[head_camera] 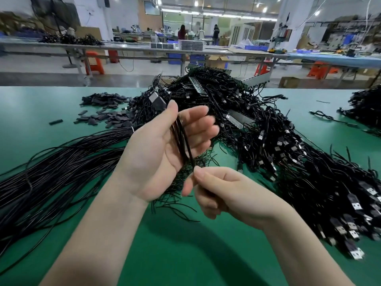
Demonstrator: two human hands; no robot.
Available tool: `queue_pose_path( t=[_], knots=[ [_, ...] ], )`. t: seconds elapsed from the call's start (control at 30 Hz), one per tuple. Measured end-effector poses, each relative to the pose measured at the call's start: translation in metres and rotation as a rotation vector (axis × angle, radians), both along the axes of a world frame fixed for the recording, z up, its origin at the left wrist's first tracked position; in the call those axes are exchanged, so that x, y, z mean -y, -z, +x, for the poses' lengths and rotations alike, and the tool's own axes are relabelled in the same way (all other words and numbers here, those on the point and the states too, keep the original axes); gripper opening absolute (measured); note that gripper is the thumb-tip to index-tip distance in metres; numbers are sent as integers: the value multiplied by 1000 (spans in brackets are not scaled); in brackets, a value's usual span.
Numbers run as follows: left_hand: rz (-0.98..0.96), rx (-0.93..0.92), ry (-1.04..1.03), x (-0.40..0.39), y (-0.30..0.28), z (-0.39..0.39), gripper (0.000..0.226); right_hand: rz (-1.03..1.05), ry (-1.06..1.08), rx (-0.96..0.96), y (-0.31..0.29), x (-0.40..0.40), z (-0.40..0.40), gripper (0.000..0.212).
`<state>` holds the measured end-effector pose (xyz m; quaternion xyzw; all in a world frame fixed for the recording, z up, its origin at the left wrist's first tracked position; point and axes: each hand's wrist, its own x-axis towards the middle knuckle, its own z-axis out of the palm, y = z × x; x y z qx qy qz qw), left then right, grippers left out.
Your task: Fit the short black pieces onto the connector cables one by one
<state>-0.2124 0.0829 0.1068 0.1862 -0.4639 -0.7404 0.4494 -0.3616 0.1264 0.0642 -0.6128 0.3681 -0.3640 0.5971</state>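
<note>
Left hand (165, 145) palm-up, fingers (198, 120) loosely spread, thumb pinning connector cable (182, 139); right hand (222, 195) fingers pinching its lower end above green worktop (185, 254).

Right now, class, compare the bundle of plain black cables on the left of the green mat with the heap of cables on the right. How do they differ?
The plain black cables lie roughly parallel in one swept bundle; the heap of cables is tangled and piled higher. The heap shows many USB plugs with metal ends; no plugs show on the bundle. Both are black, thin and rest on the green mat.
</note>
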Motion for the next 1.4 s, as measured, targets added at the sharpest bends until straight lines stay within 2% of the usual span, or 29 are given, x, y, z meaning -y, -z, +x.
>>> queue_pose_path(
  t=[0.1, 0.17, 0.23, 0.33, 0.43, 0.5, 0.67, 0.73, 0.8, 0.87, 0.9, 0.97, 1.0, 1.07, 1.13, 1.23, 1.3, 1.4],
  knots=[
    [-13, -5, -17, -4, -1, -2, 43, -15, 57, -141, 4, 4, -6, 38],
    [-63, 34, -16, -5, 1, -3, 32, -85, 124, -204, 3, 6, -11, 30],
    [-104, 123, 7, -6, 3, -5, 30, -134, 155, -105, 3, 7, -16, 27],
    [-134, 214, 50, -9, 9, -11, 32, -211, 162, 11, 0, 5, -15, 8],
    [-181, 302, 49, -11, 14, -17, 32, -312, 271, -81, 3, 7, -12, 28],
    [-191, 333, 20, -14, 14, -21, 34, -341, 321, -108, 3, 7, -11, 27],
    [-520, 697, -302, -15, 17, -19, 47, -447, 370, -307, 4, 9, -11, 37],
    [-541, 850, -422, -12, 15, -15, 48, -543, 443, -505, 4, 9, -8, 27],
    [-551, 1051, -539, -9, 19, -14, 57, -592, 508, -796, 10, 13, -4, 24],
    [-609, 1254, -690, -3, 29, -13, 65, -499, 506, -979, 23, 21, 1, 27],
    [-632, 1324, -775, 0, 35, -12, 61, -417, 492, -999, 31, 25, 1, 28],
    [-750, 1340, -892, 6, 47, -9, 37, -224, 435, -896, 45, 29, -4, 28],
    [-886, 1382, -841, 8, 56, -9, 33, -117, 390, -789, 49, 30, -7, 29],
    [-1165, 1487, -490, 8, 83, -10, 55, 96, 271, -554, 53, 28, -15, 30],
    [-1199, 1468, -217, -1, 104, -7, 55, 252, 113, -419, 54, 26, -23, 32],
    [-1189, 1431, -143, -10, 118, 3, 61, 331, -61, -481, 54, 22, -33, 33],
    [-1286, 1396, -152, -12, 123, 6, 60, 350, -111, -531, 54, 21, -33, 31],
    [-1142, 1393, -93, -16, 133, 14, 60, 370, -191, -551, 57, 21, -28, 33]
  ],
)
